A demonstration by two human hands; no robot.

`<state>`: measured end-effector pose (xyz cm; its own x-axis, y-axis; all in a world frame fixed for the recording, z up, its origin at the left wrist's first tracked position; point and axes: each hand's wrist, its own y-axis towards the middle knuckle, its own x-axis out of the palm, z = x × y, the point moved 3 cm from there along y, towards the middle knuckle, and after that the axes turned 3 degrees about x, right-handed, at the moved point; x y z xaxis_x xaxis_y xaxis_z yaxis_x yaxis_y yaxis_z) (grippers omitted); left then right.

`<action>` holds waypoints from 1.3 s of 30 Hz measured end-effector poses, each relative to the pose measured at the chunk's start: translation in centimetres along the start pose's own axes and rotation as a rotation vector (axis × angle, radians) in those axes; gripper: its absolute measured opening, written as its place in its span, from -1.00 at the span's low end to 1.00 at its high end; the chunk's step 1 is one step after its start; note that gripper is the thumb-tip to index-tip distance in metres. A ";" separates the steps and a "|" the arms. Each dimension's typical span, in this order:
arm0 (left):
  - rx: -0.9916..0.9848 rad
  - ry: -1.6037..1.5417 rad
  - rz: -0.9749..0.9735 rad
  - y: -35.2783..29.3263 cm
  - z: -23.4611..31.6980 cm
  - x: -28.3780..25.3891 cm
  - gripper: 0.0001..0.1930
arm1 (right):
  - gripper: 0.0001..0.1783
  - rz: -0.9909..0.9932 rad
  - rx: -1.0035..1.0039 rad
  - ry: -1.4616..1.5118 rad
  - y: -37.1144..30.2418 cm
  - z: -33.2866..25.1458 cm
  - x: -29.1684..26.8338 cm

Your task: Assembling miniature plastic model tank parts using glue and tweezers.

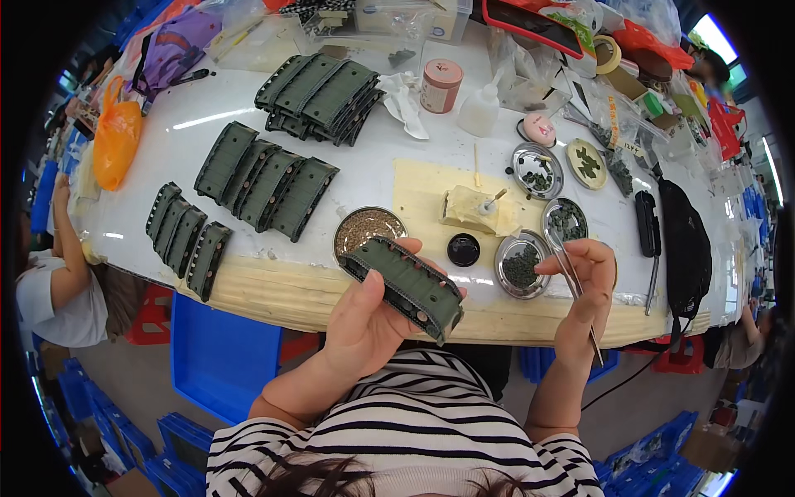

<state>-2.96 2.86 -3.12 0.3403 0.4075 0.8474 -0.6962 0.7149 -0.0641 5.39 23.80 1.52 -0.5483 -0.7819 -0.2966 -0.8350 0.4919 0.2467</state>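
My left hand [358,325] is wrapped round a dark green curved panel [404,283], tilted, with ribbed edges and small round studs along its sides. In my right hand [590,277] is a pair of metal tweezers [566,263], its one end over the metal dishes and the other sticking out below the palm. Closest to that hand lies a round metal dish [500,278] of tiny dark green pieces. A second metal dish [584,217] of green pieces sits just behind it. Beyond the held panel, a dish [401,217] holds small brown grains, partly covered by the panel.
Similar green panels [265,182] lie in groups at left, with a stack [319,91] behind. A small black pot [463,249] and a cream block with sticks [480,210] stand mid-table. A white squeeze bottle [479,112], pink tin [441,86] and black pouch [686,248] are farther out.
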 end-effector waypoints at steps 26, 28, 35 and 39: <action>-0.044 0.123 0.017 -0.2 1.1 1.8 -0.43 | -0.87 -0.019 -0.081 -0.393 1.5 2.8 0.1; 0.013 0.141 0.010 -0.5 1.2 1.9 -0.44 | -0.88 -0.021 -0.088 -0.395 1.4 2.8 0.1; -0.094 0.256 0.019 -0.7 0.9 1.1 -0.73 | -0.88 0.019 -0.123 -0.130 1.0 1.4 0.3; -0.194 0.190 0.006 0.5 -0.6 1.4 -0.74 | -0.87 -0.169 -0.336 -0.042 0.6 -2.5 2.2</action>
<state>-2.48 4.11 -2.25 0.4619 0.4979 0.7340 -0.5704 0.8005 -0.1841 3.79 21.42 3.28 -0.4116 -0.8214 -0.3949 -0.8555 0.1987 0.4782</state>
